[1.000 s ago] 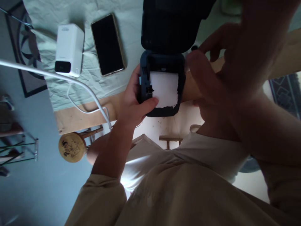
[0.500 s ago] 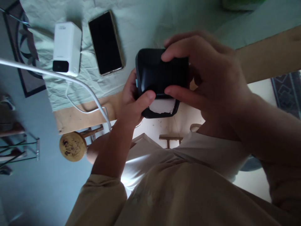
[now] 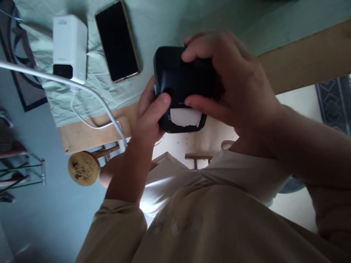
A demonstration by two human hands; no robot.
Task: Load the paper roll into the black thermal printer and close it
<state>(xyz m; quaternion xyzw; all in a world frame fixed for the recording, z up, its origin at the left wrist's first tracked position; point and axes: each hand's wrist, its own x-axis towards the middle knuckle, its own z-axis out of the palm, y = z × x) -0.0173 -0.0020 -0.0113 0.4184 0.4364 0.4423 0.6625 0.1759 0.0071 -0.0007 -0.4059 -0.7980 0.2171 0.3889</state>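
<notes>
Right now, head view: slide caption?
Left hand and right hand hold a black device, white paper showing; phone and white box on green cloth.

Tan on top, pale below!
Here's the loose tan shirt, softly creased, faint pale smudges on its front, wide left sleeve leaving the forearm bare, and whitish shorts.

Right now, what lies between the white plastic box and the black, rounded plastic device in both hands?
A black-screened rectangular phone, flat on the pale green cloth, as the head view shows.
</notes>
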